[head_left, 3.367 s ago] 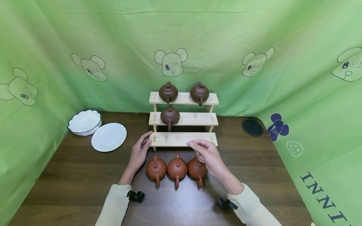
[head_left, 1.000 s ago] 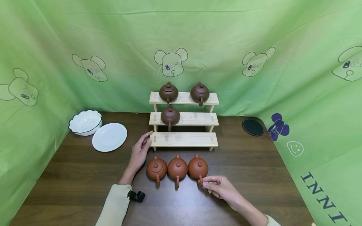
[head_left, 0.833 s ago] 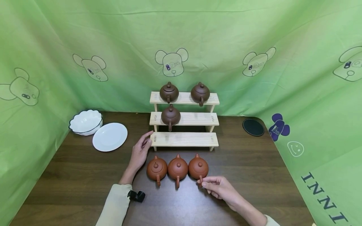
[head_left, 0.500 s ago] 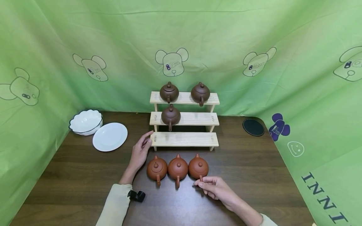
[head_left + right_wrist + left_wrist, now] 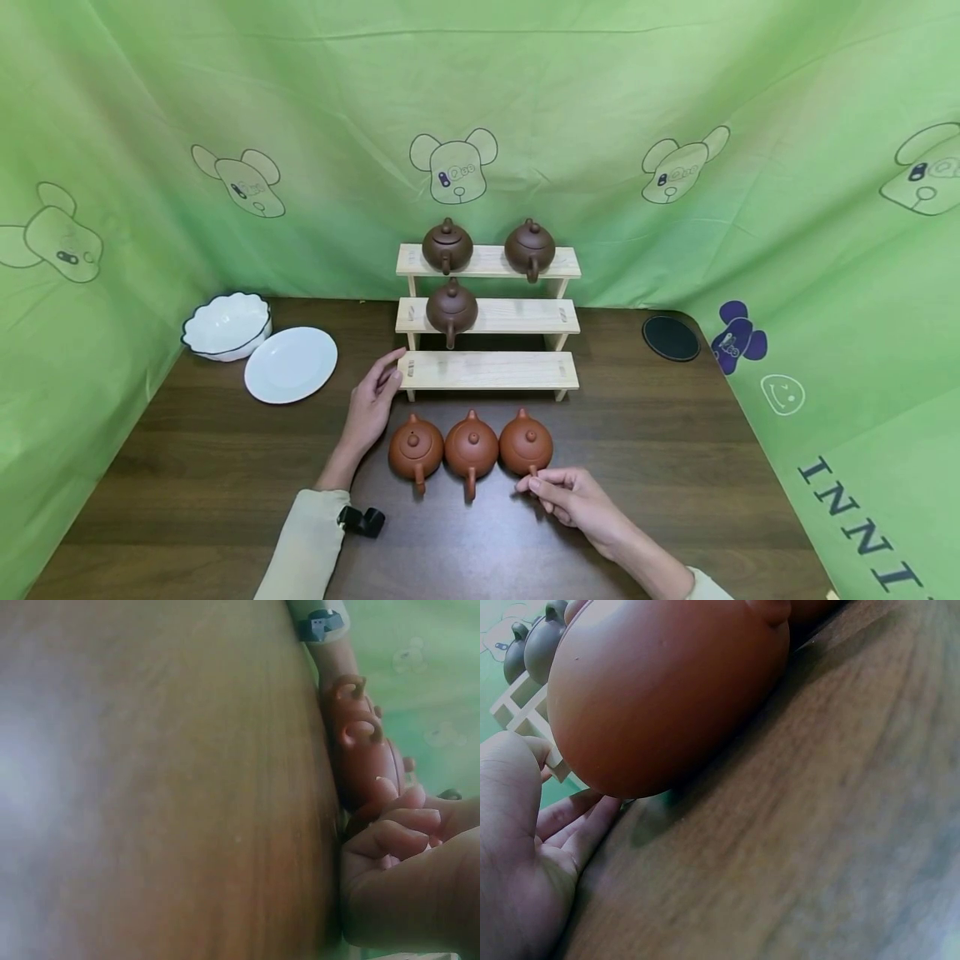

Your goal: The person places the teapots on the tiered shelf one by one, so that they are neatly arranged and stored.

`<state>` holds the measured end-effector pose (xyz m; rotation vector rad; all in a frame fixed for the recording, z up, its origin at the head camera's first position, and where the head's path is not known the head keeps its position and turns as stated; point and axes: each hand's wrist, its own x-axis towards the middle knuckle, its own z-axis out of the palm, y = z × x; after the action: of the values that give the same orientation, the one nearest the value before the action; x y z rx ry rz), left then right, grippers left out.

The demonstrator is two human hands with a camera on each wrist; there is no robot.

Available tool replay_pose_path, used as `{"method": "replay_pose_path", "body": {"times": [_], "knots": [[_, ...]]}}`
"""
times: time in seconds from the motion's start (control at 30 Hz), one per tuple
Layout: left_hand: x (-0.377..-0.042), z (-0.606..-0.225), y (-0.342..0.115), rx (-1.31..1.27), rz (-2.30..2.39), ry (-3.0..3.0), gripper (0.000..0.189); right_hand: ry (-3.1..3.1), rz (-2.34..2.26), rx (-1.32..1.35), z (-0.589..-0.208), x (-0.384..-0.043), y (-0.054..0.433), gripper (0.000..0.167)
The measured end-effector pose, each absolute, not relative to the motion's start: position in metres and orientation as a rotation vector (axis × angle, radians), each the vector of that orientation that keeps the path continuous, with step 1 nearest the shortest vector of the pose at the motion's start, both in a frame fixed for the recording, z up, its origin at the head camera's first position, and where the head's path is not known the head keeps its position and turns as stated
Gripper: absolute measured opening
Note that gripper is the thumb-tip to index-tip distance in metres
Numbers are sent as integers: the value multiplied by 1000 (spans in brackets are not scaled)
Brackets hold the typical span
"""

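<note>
Three reddish-brown clay teapots stand in a row on the table: a left one (image 5: 416, 450), a middle one (image 5: 472, 446) and a right one (image 5: 526, 442), handles facing me. My right hand (image 5: 581, 504) pinches the right teapot's handle, fingers curled and partly hiding it; in the right wrist view the curled fingers (image 5: 401, 825) overlap that pot. My left hand (image 5: 369, 408) rests against the left end of a three-step wooden stand (image 5: 487, 371), thumb and fingers lightly extended. In the left wrist view the left teapot (image 5: 667, 690) looms close beside that hand.
Dark brown teapots sit on the stand: two on the top step, at left (image 5: 447, 247) and right (image 5: 530, 246), and one (image 5: 452, 308) on the middle step. A scalloped white bowl (image 5: 227, 325) and white plate (image 5: 291, 365) lie left; a black round pad (image 5: 671, 338) lies right.
My right hand has come down from in front of the lowest step to the right teapot's handle, its fingers passing further around it. The left hand and teapots stay in place.
</note>
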<state>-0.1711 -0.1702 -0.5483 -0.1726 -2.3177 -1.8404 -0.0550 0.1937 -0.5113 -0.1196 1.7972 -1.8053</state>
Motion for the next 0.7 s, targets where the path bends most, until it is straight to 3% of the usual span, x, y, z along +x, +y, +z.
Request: {"method": "replay_pose_path", "body": {"times": [0.7], "knots": [[-179, -568, -177, -282, -1790, -2245, 41, 1856, -1887, -162, -495, -59, 200, 39]]}}
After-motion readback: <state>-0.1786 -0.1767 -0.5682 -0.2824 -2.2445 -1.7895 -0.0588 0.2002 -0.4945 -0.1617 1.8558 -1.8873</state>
